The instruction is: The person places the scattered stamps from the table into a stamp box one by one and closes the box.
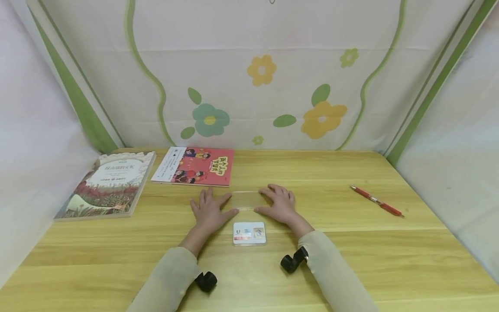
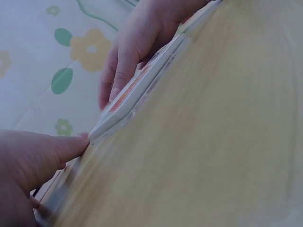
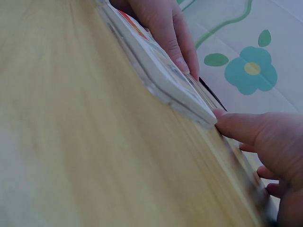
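Observation:
A thin, clear plastic rectangle [image 1: 246, 201], like a case lid, lies flat on the wooden table between both hands. My left hand [image 1: 210, 212] holds its left end, thumb at the near corner and index finger at the far one, other fingers spread. At its right end, my right hand [image 1: 278, 205] holds it likewise, thumb at the near edge and fingertips by the far corner. Closer to me is a white flat case [image 1: 249, 233] with printed labels and a clear rim. Side on, the wrist views show this white case [image 2: 137, 90] overlapping the fingertips.
Behind the left hand lies a red picture book [image 1: 199, 167]. A thicker illustrated book [image 1: 111, 184] is at the far left. To the right rests a red pen [image 1: 377, 201]. Flowered fabric walls [image 1: 241, 86] enclose the table at back and sides.

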{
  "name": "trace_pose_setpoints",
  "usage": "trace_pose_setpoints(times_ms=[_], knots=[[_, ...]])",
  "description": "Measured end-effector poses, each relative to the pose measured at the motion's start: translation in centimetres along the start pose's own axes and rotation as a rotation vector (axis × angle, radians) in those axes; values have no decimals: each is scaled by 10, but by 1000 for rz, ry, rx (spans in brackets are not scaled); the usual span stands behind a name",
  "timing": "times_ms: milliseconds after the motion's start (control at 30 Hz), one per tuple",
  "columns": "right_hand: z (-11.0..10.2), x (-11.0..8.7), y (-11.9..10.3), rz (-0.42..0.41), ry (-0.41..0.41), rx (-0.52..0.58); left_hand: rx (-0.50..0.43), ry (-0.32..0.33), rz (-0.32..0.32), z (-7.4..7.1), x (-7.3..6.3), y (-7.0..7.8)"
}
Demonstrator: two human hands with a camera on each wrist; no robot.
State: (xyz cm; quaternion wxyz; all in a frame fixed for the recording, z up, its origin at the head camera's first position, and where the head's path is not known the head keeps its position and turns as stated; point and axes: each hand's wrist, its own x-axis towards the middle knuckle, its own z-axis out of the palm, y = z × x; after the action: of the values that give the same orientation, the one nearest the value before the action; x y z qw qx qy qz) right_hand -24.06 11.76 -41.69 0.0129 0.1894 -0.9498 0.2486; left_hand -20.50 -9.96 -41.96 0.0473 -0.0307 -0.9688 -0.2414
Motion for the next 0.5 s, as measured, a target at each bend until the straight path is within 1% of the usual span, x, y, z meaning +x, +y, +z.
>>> trace_pose_setpoints(times_ms=[267, 367, 500], knots=[[-1, -1, 0, -4, -19, 3, 9, -38, -3, -1, 1, -1], [-1, -1, 0, -7, -17, 1, 16, -46, -5, -2, 0, 0], [0, -2, 0, -14, -6, 19, 0, -55, -8, -4, -1, 1]])
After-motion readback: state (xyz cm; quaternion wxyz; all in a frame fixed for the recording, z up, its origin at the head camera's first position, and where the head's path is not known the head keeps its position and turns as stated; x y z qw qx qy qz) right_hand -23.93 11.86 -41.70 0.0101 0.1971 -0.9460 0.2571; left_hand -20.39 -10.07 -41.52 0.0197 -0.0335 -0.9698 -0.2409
